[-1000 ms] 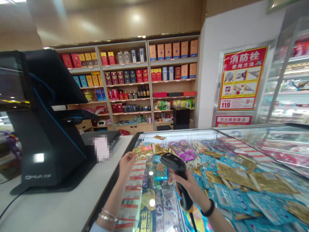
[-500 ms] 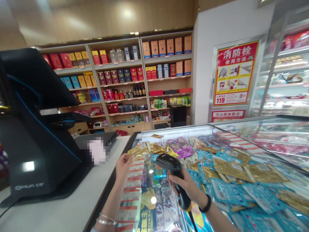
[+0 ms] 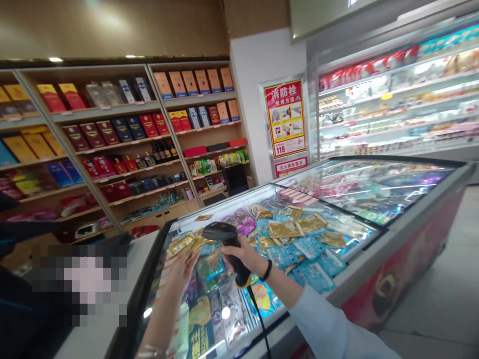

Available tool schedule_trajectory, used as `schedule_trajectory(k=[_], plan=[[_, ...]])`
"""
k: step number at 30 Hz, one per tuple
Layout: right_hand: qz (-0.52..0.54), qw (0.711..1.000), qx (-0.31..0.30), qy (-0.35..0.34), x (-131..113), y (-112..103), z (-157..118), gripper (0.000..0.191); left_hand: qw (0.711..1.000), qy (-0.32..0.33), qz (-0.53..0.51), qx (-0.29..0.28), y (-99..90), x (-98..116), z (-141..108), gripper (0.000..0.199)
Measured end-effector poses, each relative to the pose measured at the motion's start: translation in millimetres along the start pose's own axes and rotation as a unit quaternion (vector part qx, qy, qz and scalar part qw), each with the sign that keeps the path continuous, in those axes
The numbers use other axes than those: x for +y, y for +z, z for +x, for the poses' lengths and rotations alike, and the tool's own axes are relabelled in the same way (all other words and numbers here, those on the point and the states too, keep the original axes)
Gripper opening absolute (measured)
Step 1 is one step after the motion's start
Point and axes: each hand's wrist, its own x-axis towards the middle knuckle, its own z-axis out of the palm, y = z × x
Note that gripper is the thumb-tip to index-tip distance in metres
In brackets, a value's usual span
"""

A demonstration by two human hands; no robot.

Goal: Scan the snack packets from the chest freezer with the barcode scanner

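My right hand [image 3: 245, 257] is wrapped round the grip of a black barcode scanner [image 3: 220, 232], its head pointing left over the glass top of a chest freezer. A cable hangs from the scanner's base. My left hand [image 3: 184, 265] is left of the scanner, with its fingers closed at the edge of a gold snack packet [image 3: 198, 243]. Beside those fingers, another gold packet [image 3: 181, 245] lies at the left of the glass. Blue packets [image 3: 316, 274] and more gold packets [image 3: 286, 229] are heaped to the right of the scanner.
The chest freezer [image 3: 359, 284] stretches away to the right. On the left is a white counter [image 3: 138, 259] with a dark machine [image 3: 33, 299]. Shelves of boxes [image 3: 123, 129] stand behind, with a red wall poster [image 3: 285, 119] and a lit display fridge [image 3: 396, 99] at right.
My view has swung to the right, so the counter machine is mostly out of frame. My left hand has shifted right along the gold packets, closer to the scanner, which my right hand still holds.
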Motion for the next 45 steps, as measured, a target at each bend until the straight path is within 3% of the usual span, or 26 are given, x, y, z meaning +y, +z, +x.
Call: schedule_trajectory(k=[5, 9, 12, 14, 18, 23, 29, 33, 37, 40, 42, 45], plan=[[-0.032, 0.994, 0.090, -0.060, -59.6, -38.5, -38.0, 0.028, 0.994, -0.061, -0.061, -0.071, 97.4, 3.3, -30.8, 0.022], [-0.028, 0.977, 0.193, -0.087, -87.1, -88.0, -74.3, 0.028, 0.991, -0.051, -0.037, -0.121, 174.7, -18.7, -60.4, 0.028], [-0.029, 0.961, 0.256, -0.096, -90.1, -125.2, -97.0, 0.029, 0.986, -0.037, 0.030, -0.159, 215.1, -48.5, -77.1, 0.019], [-0.032, 0.954, 0.284, -0.092, -86.3, -147.6, -108.3, 0.030, 0.981, -0.027, 0.091, -0.171, 229.1, -68.3, -82.0, 0.018], [-0.030, 0.943, 0.324, -0.063, -74.7, -187.3, -124.3, 0.031, 0.965, -0.006, 0.194, -0.177, 230.3, -97.0, -76.4, 0.022], [-0.013, 0.929, 0.365, -0.056, -61.7, -222.9, -140.1, 0.032, 0.941, 0.077, 0.287, -0.160, 218.9, -107.1, -64.8, 0.027], [0.021, 0.928, 0.369, -0.039, -50.6, -239.5, -150.9, 0.033, 0.926, 0.092, 0.335, -0.149, 222.8, -98.9, -75.7, 0.022], [0.026, 0.925, 0.378, -0.017, -47.6, -245.5, -152.5, 0.033, 0.931, 0.052, 0.334, -0.134, 227.2, -101.7, -83.8, 0.023], [0.006, 0.925, 0.380, -0.002, -57.1, -238.0, -151.7, 0.029, 0.926, 0.029, 0.354, -0.129, 228.5, -97.4, -85.9, 0.024], [0.000, 0.932, 0.362, -0.009, -74.0, -217.6, -145.5, 0.023, 0.928, 0.051, 0.348, -0.122, 217.9, -73.0, -80.6, 0.024], [-0.003, 0.941, 0.338, -0.014, -86.5, -197.0, -136.5, 0.022, 0.935, 0.077, 0.326, -0.118, 199.6, -46.8, -73.8, 0.023], [-0.008, 0.958, 0.284, -0.034, -97.8, -157.8, -115.6, 0.021, 0.946, 0.112, 0.290, -0.091, 153.1, -3.6, -61.6, 0.021]])
